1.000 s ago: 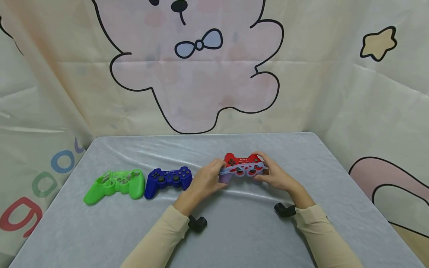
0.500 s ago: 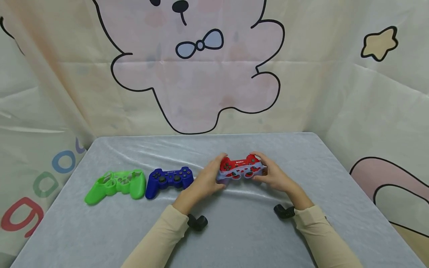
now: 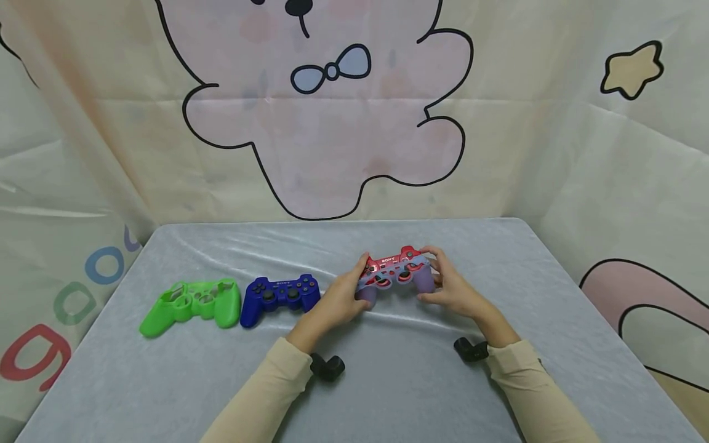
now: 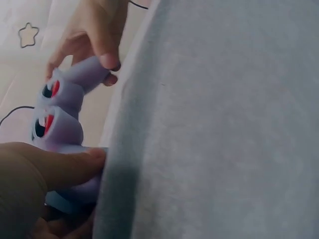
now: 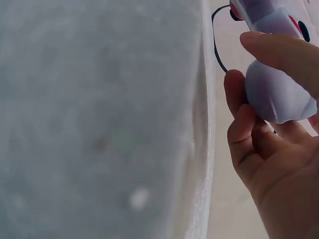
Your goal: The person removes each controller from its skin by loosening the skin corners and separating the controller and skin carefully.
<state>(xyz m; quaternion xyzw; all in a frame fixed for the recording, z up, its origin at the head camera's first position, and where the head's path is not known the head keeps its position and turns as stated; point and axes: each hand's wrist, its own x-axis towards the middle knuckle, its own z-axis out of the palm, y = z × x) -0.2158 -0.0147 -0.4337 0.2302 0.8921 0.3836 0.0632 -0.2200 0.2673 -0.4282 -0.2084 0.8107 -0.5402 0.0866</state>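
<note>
Above the cloth, a red game controller sits inside a lavender silicone cover. The cover is over both handles and around the sticks, while red shows along the controller's top. At its left end my left hand grips it, thumb on the near side. My right hand holds the right handle, with the thumb and curled fingers around the cover in the right wrist view. In the left wrist view, the cover has red and black showing through its round openings. The controller's underside is hidden.
Left of my hands lies a blue game controller. Beside it is a green silicone controller cover. A grey cloth covers the table, with printed curtains behind and at both sides.
The cover has gone from stretched across the controller's lower part to over both handles, with the right handle now showing lavender. The controller has tilted, its right end higher.
</note>
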